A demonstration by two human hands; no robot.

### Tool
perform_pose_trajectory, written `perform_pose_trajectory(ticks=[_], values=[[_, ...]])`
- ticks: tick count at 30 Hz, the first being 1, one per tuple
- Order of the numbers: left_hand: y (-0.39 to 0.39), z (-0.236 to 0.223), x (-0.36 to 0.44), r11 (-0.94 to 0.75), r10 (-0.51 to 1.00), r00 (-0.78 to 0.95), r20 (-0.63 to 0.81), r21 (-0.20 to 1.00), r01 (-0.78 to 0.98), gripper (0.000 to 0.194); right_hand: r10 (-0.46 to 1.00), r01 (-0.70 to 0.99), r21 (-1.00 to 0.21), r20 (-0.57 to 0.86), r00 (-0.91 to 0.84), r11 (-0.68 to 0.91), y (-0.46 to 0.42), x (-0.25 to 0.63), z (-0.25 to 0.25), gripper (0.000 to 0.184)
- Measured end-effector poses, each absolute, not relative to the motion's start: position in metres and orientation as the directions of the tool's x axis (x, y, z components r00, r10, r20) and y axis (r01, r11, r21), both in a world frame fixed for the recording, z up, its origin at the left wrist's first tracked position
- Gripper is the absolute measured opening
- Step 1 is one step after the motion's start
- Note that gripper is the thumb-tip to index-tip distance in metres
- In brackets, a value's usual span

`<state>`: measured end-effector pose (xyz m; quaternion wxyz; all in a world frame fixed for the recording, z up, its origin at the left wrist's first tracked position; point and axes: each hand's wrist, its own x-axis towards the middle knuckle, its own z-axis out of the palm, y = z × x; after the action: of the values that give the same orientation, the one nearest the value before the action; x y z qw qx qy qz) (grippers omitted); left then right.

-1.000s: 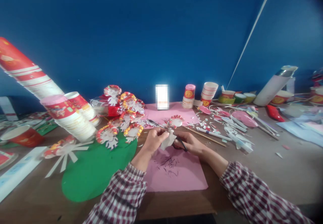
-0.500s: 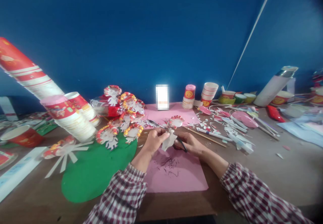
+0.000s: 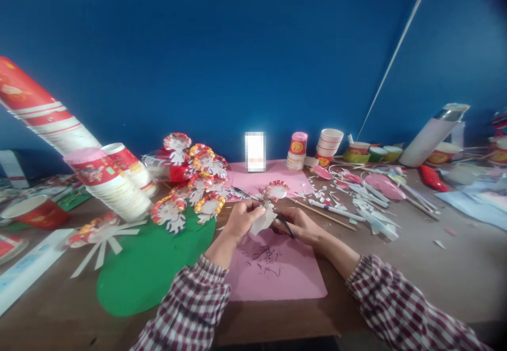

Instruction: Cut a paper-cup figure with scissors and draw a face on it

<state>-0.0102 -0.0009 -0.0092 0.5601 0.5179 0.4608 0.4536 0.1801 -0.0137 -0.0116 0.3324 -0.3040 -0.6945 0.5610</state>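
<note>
Between thumb and fingers, my left hand (image 3: 240, 221) pinches a white paper cutout (image 3: 263, 221). A round part with a curled red and yellow fringe (image 3: 278, 189) shows just beyond it; whether the two are one piece I cannot tell. My right hand (image 3: 300, 225) is closed round dark-handled scissors (image 3: 288, 226), close against the cutout's right side. Their blades are mostly hidden by the paper and fingers. Below both hands lies a pink sheet (image 3: 285, 282) with dark pen strokes.
Fringed paper figures (image 3: 200, 182) are heaped left of my hands, beside a green sheet (image 3: 146, 272). Stacked paper cups (image 3: 114, 187) lean at the left; shorter stacks (image 3: 296, 151) stand at the back. Paper scraps (image 3: 368, 203) and a wooden stick (image 3: 325, 214) lie to the right.
The white cutout has shifted and turned slightly in my left hand. Both hands stay in nearly the same place, and the scissors remain in my right hand.
</note>
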Motion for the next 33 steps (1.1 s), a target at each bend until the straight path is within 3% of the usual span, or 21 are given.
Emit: perform_pose_trajectory(ticks=[19, 26, 33], values=[[0.001, -0.003, -0.018, 0.102, 0.979, 0.175, -0.101, 0.995, 0.008, 0.019, 0.809, 0.108, -0.980, 0.071, -0.584, 0.164, -0.017, 0.179, 0.000, 0.032], [-0.002, 0.001, -0.015, 0.111, 0.983, 0.143, -0.112, 0.994, 0.013, 0.018, 0.872, -0.110, -0.992, 0.104, -0.477, 0.058, -0.010, 0.176, -0.025, 0.038], [-0.001, -0.005, -0.015, 0.122, 0.974, 0.195, -0.111, 0.992, -0.045, 0.018, 0.886, -0.080, -0.996, 0.063, -0.460, 0.029, -0.008, 0.177, -0.029, 0.045]])
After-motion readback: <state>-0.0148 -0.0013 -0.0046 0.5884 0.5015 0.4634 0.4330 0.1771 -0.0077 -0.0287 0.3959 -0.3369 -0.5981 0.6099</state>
